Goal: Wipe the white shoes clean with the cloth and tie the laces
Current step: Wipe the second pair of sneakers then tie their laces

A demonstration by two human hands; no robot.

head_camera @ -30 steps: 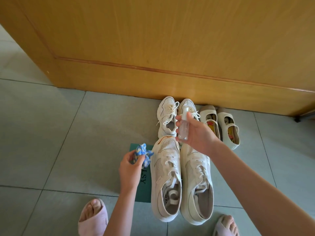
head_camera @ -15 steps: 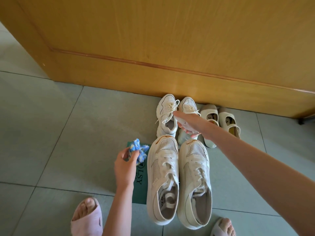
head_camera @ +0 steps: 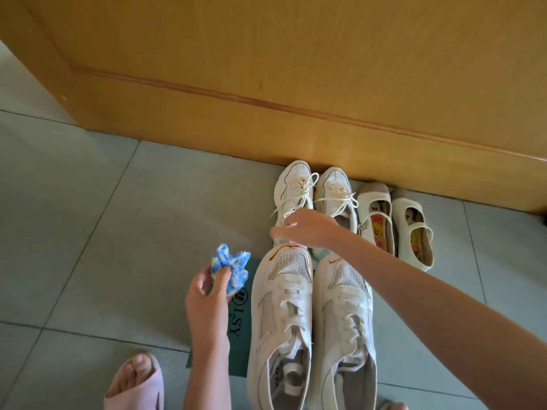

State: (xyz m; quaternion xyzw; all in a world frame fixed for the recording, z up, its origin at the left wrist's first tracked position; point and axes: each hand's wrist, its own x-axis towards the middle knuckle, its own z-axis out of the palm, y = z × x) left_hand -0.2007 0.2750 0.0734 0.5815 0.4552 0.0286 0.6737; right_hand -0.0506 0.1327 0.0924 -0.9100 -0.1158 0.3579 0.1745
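Your left hand (head_camera: 207, 294) pinches the bunched blue cloth (head_camera: 229, 266) left of the white shoes (head_camera: 281, 306), apparently poised to wipe; your right hand (head_camera: 307, 229) hangs over their toes, its grip impossible to tell.

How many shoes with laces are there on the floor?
4. The large left sneaker and large right sneaker lie nearest the person; the small left sneaker and small right sneaker stand against the door, partly behind the right hand.
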